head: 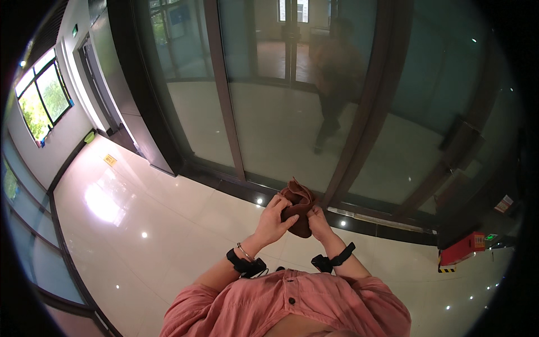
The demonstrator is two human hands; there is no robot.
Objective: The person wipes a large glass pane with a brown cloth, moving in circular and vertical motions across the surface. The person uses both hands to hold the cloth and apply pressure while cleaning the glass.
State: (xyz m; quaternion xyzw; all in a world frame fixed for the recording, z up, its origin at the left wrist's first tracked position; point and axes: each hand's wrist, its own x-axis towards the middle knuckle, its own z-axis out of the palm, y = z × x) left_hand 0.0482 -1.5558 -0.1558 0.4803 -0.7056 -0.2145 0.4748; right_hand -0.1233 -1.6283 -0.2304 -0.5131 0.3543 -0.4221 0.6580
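Note:
A folded or rolled brown cloth (pixel 301 225), perhaps felt or soft leather, is held up in front of my body. My left hand (pixel 273 219) grips its left side, with the fingers at the upper folds and the thumb across the front. On the right side, my right hand (pixel 318 221) pinches the edge of the same cloth. The loose folds open upward between the two hands. Black straps with small devices are around both wrists, and a bracelet is on the left one.
Ahead stands a glass partition (pixel 290 126) with brown frames and a reflected person. A red box (pixel 463 248) with a black-and-yellow striped base is at the right. Glossy floor tiles (pixel 177 252) spread below. At the far left are a window (pixel 46 97) and a green basin (pixel 89 137).

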